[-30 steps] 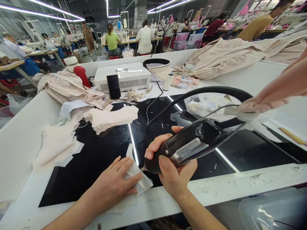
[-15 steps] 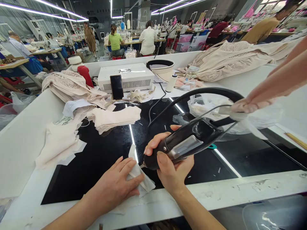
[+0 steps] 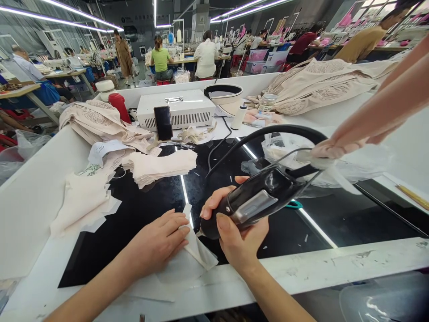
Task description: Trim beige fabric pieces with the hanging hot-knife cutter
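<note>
My right hand is wrapped round a black handheld tool with a metal plate on its side. The tool's small tip points down-left at a pale thin fabric piece. That piece lies on the black glass surface and over the white front edge. Flat on the fabric's left part rests my left hand, its fingers stretched out close together. Another person's hand reaches in from the right and touches the cord end of the tool, with a white strip hanging from it.
Stacked pale fabric pieces lie at the left. Behind them stand a white box, a phone and a round container. Clear plastic bags and teal-handled scissors are on the right.
My left hand has slid left and slightly back, uncovering more of the fabric. The tool and the other person's hand have shifted slightly left.
</note>
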The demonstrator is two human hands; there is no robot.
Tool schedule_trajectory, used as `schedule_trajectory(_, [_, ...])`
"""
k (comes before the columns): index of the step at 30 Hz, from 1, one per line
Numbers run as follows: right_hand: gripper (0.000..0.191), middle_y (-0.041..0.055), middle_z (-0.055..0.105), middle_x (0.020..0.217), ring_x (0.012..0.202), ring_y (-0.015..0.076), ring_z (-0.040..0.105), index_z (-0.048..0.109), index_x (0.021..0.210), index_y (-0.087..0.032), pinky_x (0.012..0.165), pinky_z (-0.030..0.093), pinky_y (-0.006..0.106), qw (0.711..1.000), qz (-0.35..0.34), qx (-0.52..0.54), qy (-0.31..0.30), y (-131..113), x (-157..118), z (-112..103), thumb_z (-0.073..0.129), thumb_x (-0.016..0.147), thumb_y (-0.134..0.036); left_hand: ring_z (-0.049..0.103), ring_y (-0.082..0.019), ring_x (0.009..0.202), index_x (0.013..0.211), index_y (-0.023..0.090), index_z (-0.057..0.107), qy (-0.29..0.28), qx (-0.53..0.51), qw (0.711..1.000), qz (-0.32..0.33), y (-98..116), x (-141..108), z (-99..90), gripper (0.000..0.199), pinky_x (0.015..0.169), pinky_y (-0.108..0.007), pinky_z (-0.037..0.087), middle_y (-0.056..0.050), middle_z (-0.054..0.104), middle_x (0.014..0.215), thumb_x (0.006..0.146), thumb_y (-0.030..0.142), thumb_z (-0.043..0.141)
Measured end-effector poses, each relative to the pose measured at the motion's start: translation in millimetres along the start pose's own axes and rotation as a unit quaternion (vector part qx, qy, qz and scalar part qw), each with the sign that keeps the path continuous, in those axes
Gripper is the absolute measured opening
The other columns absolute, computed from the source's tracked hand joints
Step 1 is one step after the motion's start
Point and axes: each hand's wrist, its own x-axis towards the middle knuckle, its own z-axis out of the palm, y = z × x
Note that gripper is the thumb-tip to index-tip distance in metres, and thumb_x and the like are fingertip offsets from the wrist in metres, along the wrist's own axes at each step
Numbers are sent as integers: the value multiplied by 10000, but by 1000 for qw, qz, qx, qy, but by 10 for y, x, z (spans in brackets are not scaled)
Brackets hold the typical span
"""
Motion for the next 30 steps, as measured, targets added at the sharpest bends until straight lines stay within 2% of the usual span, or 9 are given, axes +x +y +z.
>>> schedule_trajectory(4, [465, -40, 628, 777, 565, 135, 610, 453, 1214, -278, 535, 546, 293, 1000, -1, -2, -2, -1, -1, -4, 748, 855, -277, 616, -210, 1242, 1222, 119, 607, -37, -43, 998, 41, -197, 53, 25, 262, 1154, -450, 472, -135, 665, 1273, 1057, 124, 404])
schedule_trajectory(10, [432, -37, 632, 803, 582, 133, 618, 463, 1217, -276, 550, 550, 289, 1000, -14, -21, -12, -4, -22, -18, 707, 870, -190, 627, -199, 1210, 1257, 134, 599, -68, -69, 994, 44, -342, 29, 75, 273, 1121, -394, 490, -122, 653, 1305, 1063, 137, 407])
schedule_trajectory(14, [363, -45, 632, 804, 584, 127, 624, 486, 1124, -280, 559, 559, 280, 999, -19, -39, -5, -11, -23, -6, 683, 856, -133, 627, -195, 1195, 1279, 149, 583, -67, -60, 995, 36, -357, -1, 55, 271, 1109, -392, 493, -115, 645, 1311, 1075, 167, 404])
schedule_trajectory(19, [386, -46, 635, 801, 586, 123, 629, 488, 1120, -275, 567, 569, 271, 999, -20, -35, -7, -26, -8, -1, 668, 834, -87, 594, -243, 1258, 1326, 204, 564, -111, -45, 992, 39, -324, -3, -24, 289, 1113, -461, 480, -126, 589, 1390, 1071, 227, 429])
schedule_trajectory(24, [426, -57, 643, 814, 600, 107, 638, 494, 1139, -281, 579, 576, 249, 999, -24, -13, -16, -21, -6, -11, 665, 819, -57, 591, -280, 1262, 1333, 256, 572, -149, -23, 988, 41, -274, 7, -88, 301, 1102, -534, 475, -148, 537, 1428, 1037, 294, 532])
schedule_trajectory(30, [484, -52, 655, 800, 574, 114, 636, 471, 1208, -273, 556, 576, 259, 1000, -13, -7, 4, -2, 19, 17, 719, 818, -131, 580, -301, 1272, 1355, 250, 567, -157, -22, 987, 36, -250, 1, -84, 332, 1098, -561, 472, -169, 524, 1430, 1023, 268, 556])
